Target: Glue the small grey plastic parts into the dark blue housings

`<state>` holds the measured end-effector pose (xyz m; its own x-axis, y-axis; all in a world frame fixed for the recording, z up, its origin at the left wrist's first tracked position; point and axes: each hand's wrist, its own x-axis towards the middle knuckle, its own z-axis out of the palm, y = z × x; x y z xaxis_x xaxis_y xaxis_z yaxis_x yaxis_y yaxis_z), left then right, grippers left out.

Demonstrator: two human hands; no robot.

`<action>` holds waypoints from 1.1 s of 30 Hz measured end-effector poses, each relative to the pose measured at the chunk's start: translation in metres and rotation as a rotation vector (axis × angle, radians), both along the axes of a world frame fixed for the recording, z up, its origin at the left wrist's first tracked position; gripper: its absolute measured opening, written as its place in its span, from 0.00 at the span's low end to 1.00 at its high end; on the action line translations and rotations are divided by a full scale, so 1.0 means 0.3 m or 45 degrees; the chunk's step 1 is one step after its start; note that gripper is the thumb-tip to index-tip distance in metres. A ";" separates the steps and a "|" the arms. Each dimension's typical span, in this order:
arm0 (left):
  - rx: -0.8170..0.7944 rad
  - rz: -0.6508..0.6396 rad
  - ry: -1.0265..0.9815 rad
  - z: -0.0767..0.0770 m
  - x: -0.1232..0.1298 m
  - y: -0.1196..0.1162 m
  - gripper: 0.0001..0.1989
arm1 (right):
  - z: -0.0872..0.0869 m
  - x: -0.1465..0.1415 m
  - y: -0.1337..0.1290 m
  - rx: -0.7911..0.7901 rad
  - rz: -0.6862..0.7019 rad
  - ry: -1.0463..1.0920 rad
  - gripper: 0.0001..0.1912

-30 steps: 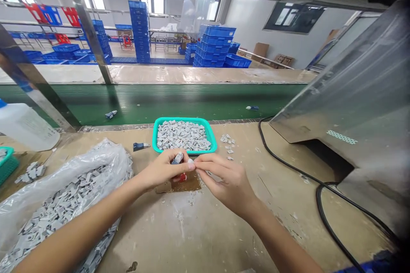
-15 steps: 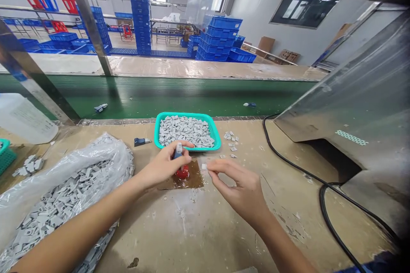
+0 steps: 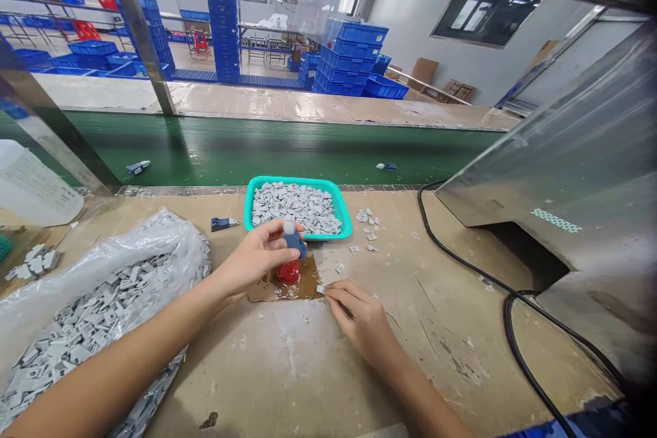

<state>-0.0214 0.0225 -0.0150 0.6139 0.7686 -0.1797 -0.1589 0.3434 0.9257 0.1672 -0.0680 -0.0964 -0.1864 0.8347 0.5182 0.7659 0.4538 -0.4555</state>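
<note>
Blue piece with pale tip (image 3: 294, 242), head view: we have it in the left hand (image 3: 272, 244), thumb and fingers pinched narrow around the body, pale end up, just in front of the green basket (image 3: 345, 211). Held so, we judge, to leave the tip exposed. Whether it touches the red dome (image 3: 289, 273) below, we cannot tell.

Our right hand (image 3: 362, 318) has its fingertips nearly together on a small pale chip (image 3: 320, 289) at the right edge of the wet brown sheet (image 3: 311, 277); contact with the sheet unclear. Gripping by one end presumably keeps the rest visible.

Basket and scattered grey chips (image 3: 365, 215) lie near both hands, probably for short reach; bag of grey parts (image 3: 97, 318) lies beside our left forearm.
</note>
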 end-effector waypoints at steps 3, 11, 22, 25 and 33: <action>-0.017 0.000 -0.039 -0.006 0.000 0.002 0.13 | 0.001 0.000 -0.003 0.014 0.022 -0.009 0.08; -0.034 0.029 -0.063 -0.012 0.008 0.003 0.11 | 0.094 -0.026 0.013 0.122 -0.032 0.008 0.07; 0.094 0.023 0.090 -0.003 0.005 0.002 0.10 | 0.188 -0.038 0.041 -0.002 -0.141 0.234 0.06; 0.120 0.011 0.124 0.008 0.008 -0.005 0.09 | 0.248 -0.073 0.049 -0.034 -0.163 0.621 0.05; 0.090 -0.013 0.129 0.014 0.012 -0.016 0.12 | 0.236 -0.127 0.080 0.010 -0.093 0.721 0.07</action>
